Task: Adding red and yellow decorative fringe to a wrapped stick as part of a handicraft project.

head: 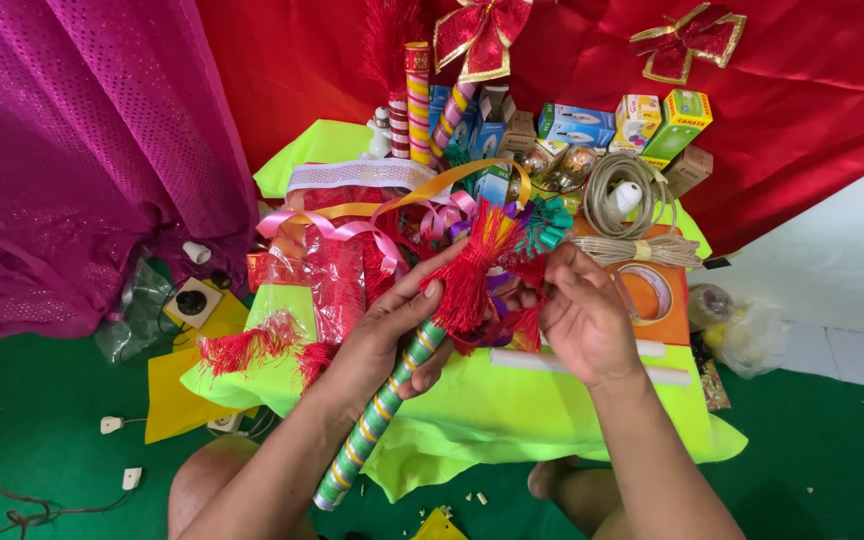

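My left hand [384, 335] grips a long stick [367, 430] wrapped in green, yellow and red striped paper, slanting from lower left up to the middle. Its upper end carries a red fringed tassel [472, 275] topped with yellow and green fringe [542, 225]. My right hand [580, 315] pinches the fringe at the tassel's right side, fingers curled into it. Both hands work over a low table draped in neon yellow-green cloth [512, 410].
Pink and orange ribbons [372, 225], red foil wrap [337, 280], a coil of cord [632, 195], an orange tape roll [644, 292], small light-bulb boxes [577, 122] and more striped sticks [418, 100] crowd the table. Red and magenta cloth hangs behind. Wires and plugs lie on the green floor.
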